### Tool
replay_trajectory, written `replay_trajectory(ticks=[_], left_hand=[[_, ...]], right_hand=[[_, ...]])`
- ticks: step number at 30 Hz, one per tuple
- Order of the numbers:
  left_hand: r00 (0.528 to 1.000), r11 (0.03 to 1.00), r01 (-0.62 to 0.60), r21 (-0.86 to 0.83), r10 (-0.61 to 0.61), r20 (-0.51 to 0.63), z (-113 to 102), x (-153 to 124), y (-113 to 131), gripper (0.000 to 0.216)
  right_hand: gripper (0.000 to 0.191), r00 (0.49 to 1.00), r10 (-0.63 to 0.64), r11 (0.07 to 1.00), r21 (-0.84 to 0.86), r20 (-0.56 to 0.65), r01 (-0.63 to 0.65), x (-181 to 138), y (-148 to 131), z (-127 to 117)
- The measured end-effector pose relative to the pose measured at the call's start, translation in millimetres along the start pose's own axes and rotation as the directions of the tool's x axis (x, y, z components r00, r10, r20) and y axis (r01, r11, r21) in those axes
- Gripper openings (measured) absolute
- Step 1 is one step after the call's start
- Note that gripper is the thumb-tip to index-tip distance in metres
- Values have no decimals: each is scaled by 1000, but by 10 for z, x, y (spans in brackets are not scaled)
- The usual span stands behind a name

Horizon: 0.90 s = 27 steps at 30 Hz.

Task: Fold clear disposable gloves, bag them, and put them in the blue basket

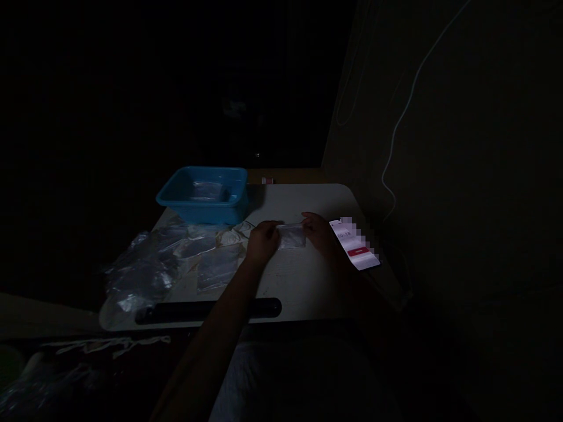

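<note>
In a dark room, my left hand [263,240] and my right hand [320,232] meet over a white table [303,281]. Between them lies a small clear plastic bag [292,236]. Each hand pinches one end of it, left fingers on its left edge, right fingers on its top right corner. The bag rests flat on the tabletop. What is inside it is too dim to make out.
A blue plastic basin [203,194] stands at the table's far left with a clear bag inside. Several clear plastic bags [176,261] lie spread on the left. A lit phone [354,244] lies at the right. A black bar [206,310] runs along the near edge. A white cable [396,129] hangs on the wall.
</note>
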<state>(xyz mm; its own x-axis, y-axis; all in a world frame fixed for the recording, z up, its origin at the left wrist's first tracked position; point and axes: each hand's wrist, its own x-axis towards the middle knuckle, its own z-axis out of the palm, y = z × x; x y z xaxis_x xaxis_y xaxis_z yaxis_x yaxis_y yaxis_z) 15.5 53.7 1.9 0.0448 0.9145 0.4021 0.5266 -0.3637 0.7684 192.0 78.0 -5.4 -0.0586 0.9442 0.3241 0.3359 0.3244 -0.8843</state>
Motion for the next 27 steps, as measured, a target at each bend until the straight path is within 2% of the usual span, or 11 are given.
replay_trajectory(ticks=[3,8,15,23,27], left_hand=[[989,952,-143,271,129,69,-27,-16,58,36],[965,825,-238,513,141,221,-12,-61,134,42],[954,738,-263,622,102,281,36,-122,153,45],[953,686,-212,695,-11,302,39,-150,210,50],[952,663,-206,720,-35,305,61,-156,201,52]], right_hand=[[39,999,-21,995,-99,-34,18,-1,13,-5],[41,994,-43,989,-147,-99,28,1,75,-12],[34,988,-82,968,-245,-133,47,14,150,-17],[32,989,-70,967,-252,-133,34,5,124,-15],[36,979,-151,934,-345,-138,96,-42,23,-27]])
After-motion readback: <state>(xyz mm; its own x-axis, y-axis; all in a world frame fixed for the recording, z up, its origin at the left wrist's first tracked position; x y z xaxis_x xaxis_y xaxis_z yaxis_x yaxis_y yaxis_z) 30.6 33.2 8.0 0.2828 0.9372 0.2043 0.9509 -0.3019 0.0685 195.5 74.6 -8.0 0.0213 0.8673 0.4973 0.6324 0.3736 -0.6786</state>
